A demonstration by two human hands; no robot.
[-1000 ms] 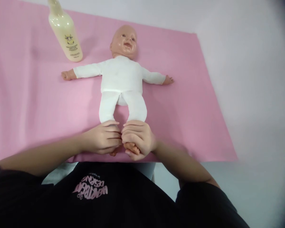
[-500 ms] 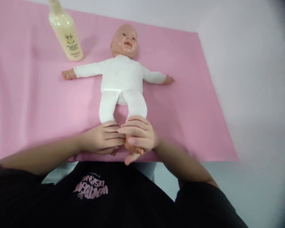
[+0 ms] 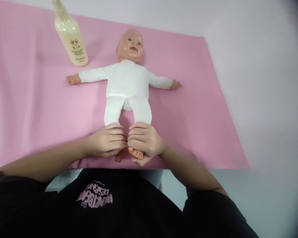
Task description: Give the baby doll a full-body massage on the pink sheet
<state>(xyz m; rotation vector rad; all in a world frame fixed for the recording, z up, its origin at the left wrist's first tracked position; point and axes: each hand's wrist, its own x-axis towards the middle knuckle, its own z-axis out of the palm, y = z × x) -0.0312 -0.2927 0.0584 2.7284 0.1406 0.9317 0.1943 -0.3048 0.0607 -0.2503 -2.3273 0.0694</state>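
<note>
The doll (image 3: 127, 86) lay face up on the pink mat (image 3: 39, 105), arms spread. The left hand (image 3: 106, 142) was wrapped around one foot and the right hand (image 3: 144, 141) around the other, at the mat's near edge. A hard pull could probably drag the doll off the mat; the bottle (image 3: 71, 36) stood well apart.

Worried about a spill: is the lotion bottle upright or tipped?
Upright: the lotion bottle stands on its base on the pink mat, neck upward.
</note>
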